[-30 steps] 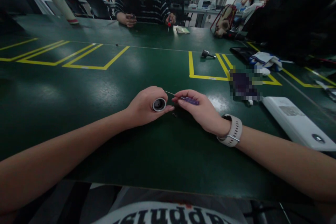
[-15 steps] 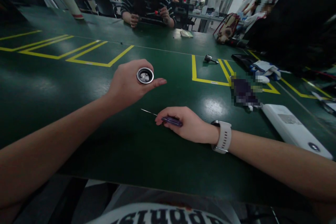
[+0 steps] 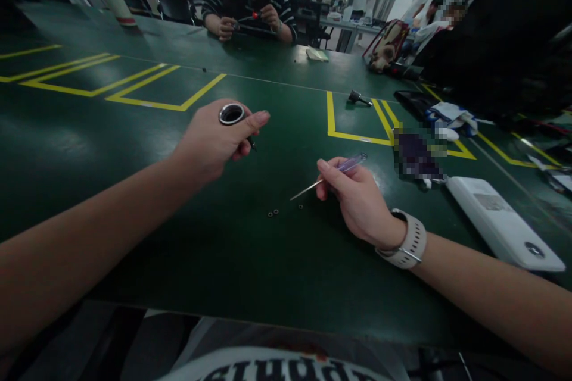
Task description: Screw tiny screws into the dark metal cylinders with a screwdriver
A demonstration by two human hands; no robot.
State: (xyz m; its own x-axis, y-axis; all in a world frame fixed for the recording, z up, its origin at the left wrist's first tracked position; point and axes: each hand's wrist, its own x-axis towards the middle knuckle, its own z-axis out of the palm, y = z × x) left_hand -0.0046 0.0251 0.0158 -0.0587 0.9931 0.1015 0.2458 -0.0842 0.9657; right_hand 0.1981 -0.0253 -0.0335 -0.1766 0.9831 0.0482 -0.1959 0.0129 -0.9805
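My left hand is wrapped round a dark cylindrical part with a shiny metal rim. Its open round end faces up toward me and looks dark inside. A thin dark tip pokes out below the fingers. In my right hand is a small screwdriver with a clear purple handle, held between thumb and fingers like a pen, its thin blade slanting down to the left. Close to the blade's tip, small dark nut-like rings lie on the table: one ring to the right, a pair of rings to the left.
Yellow tape outlines mark the green table. A black part with a shaft lies at the right, near a blurred dark item and a white power-bank-like block. Across the table a person holds a red-handled tool.
The small rings now show on the table. My right hand has moved up and right, swinging the screwdriver round. My left hand has tilted the part and shifted slightly left.
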